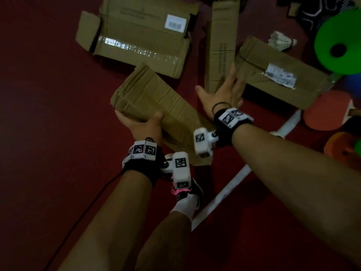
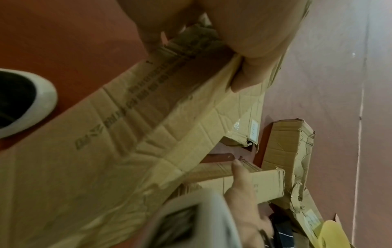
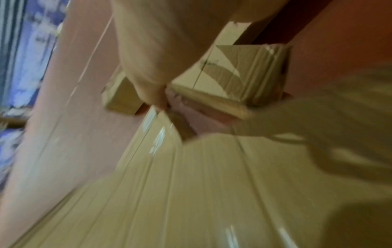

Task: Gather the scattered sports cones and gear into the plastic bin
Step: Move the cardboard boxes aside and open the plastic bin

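We see the left hand [image 1: 145, 126] gripping a flattened cardboard box [image 1: 156, 106] — its long axis runs from upper left to lower right above the red floor [image 1: 48, 114]. The right hand [image 1: 224, 90] reaches with fingers spread over a narrow cardboard piece [image 1: 221, 45]; a green cone [image 1: 340, 45] lies far right.

printing on cardboard [image 2: 148, 104], too blurred to read

place: indoor sports court | signs: red floor [image 1: 48, 94], white line [image 1: 224, 188], shuttlecock [image 1: 281, 42], cones [image 1: 340, 45]
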The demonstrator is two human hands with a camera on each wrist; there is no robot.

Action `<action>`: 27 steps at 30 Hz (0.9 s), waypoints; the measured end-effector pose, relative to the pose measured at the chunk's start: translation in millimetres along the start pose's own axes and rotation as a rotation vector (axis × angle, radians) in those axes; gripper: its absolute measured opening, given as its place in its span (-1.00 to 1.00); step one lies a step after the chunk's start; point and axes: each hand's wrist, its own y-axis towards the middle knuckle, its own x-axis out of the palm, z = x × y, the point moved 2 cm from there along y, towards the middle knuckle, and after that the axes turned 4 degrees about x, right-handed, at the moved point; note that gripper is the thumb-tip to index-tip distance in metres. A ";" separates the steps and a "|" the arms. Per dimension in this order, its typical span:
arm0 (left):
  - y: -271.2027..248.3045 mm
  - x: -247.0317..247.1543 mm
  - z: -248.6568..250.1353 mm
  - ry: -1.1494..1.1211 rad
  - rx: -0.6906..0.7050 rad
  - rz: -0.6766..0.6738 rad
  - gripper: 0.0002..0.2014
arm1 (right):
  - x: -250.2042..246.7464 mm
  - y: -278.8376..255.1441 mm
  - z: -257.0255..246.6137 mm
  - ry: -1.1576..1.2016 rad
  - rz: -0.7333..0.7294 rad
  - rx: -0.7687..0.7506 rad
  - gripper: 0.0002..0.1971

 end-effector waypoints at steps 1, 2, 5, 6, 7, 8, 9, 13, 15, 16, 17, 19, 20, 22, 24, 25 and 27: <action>4.3 1.1 0.5 0.010 -0.008 0.001 0.16 | 3.1 12.4 0.1 0.003 -0.014 0.032 0.19; 6.6 3.3 1.3 0.020 -0.021 -0.002 0.16 | 5.2 23.0 3.4 0.004 -0.045 0.056 0.23; 7.4 7.1 3.4 0.039 -0.040 0.002 0.10 | 3.6 39.6 15.3 0.047 -0.181 0.115 0.24; 3.5 7.4 5.8 0.047 -0.034 0.003 0.04 | -2.5 41.5 18.5 0.068 -0.199 0.139 0.22; -0.2 6.5 7.8 0.053 -0.031 0.005 -0.01 | -11.9 40.5 20.4 0.089 -0.209 0.170 0.20; -6.2 5.8 11.5 0.045 -0.030 -0.002 -0.04 | -22.7 37.3 22.4 0.113 -0.222 0.209 0.17; -14.5 4.9 17.1 0.039 -0.034 -0.010 -0.05 | -36.3 31.6 23.3 0.145 -0.249 0.257 0.13; -67.3 2.4 60.6 0.088 0.016 -0.029 0.00 | -113.5 -0.1 19.6 0.255 -0.361 0.303 0.02; -95.7 5.7 88.1 0.126 0.050 -0.064 0.05 | -159.1 -11.4 12.0 0.214 -0.412 0.232 -0.03; -119.4 7.8 109.4 0.145 0.074 -0.088 0.06 | -195.0 -19.2 6.6 0.190 -0.421 0.182 -0.06; -141.6 9.4 129.8 0.160 0.097 -0.105 0.07 | -225.9 -26.5 -0.3 0.180 -0.433 0.134 -0.10; -182.3 13.3 170.8 0.175 0.153 -0.117 0.07 | -285.4 -41.2 -18.3 0.181 -0.420 0.068 -0.14; -198.2 15.7 189.0 0.170 0.172 -0.124 0.06 | -310.2 -47.5 -26.0 0.199 -0.406 0.057 -0.15; -251.2 11.9 239.8 0.145 0.200 -0.165 0.08 | -381.6 -75.9 -43.8 0.268 -0.370 0.004 -0.17; -288.8 10.9 285.3 0.164 0.235 -0.203 0.09 | -437.1 -98.1 -60.1 0.321 -0.326 -0.039 -0.18; -311.8 8.0 310.6 0.179 0.270 -0.230 0.10 | -470.5 -113.4 -66.7 0.343 -0.293 -0.075 -0.18; -352.1 1.7 355.2 0.192 0.338 -0.290 0.08 | -526.7 -141.5 -75.1 0.398 -0.258 -0.121 -0.17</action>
